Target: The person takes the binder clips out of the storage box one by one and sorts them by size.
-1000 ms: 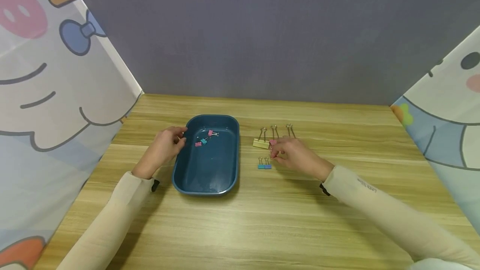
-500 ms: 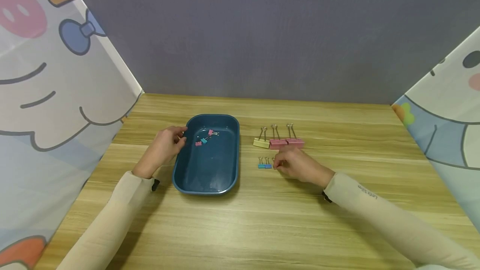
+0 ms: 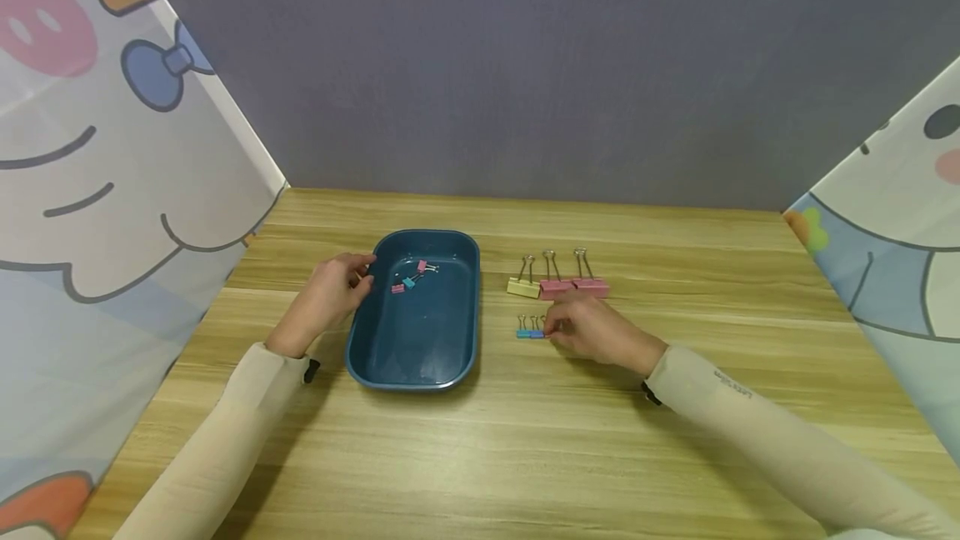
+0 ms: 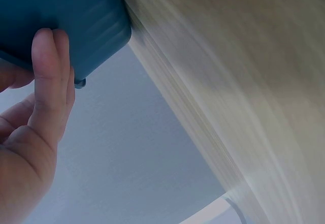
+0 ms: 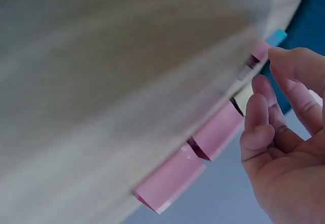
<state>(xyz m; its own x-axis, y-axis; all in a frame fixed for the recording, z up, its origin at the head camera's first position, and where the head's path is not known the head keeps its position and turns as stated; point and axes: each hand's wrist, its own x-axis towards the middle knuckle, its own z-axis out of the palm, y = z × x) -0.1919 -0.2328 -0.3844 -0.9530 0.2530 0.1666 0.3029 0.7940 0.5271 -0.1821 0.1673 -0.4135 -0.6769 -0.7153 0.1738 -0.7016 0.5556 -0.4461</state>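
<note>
My right hand [image 3: 592, 327] pinches a small pink binder clip [image 5: 260, 51] between thumb and index finger, at the right end of a short row. Beside it stand a small teal binder clip [image 3: 522, 333] and a small blue one [image 3: 536, 334]; the fingers mostly cover the pink clip in the head view. My left hand [image 3: 335, 288] touches the left rim of a dark blue tray [image 3: 471, 340], its longer fingers straight along the outer wall in the left wrist view. Inside the tray lie two small pink binder clips [image 3: 423, 266] and a teal one [image 3: 408, 282].
Behind the small row stands a row of larger binder clips with handles up: a yellow one [image 3: 522, 287] and two pink ones [image 3: 556, 289]. Everything is on a wooden table [image 3: 480, 457]. A grey panel [image 3: 480, 73] closes off the back, with cartoon-printed sheets at both sides.
My right hand came forward from the larger clips toward the small row, then slid slightly left, bringing the small pink clip against the blue one. My left hand and the tray stay put.
</note>
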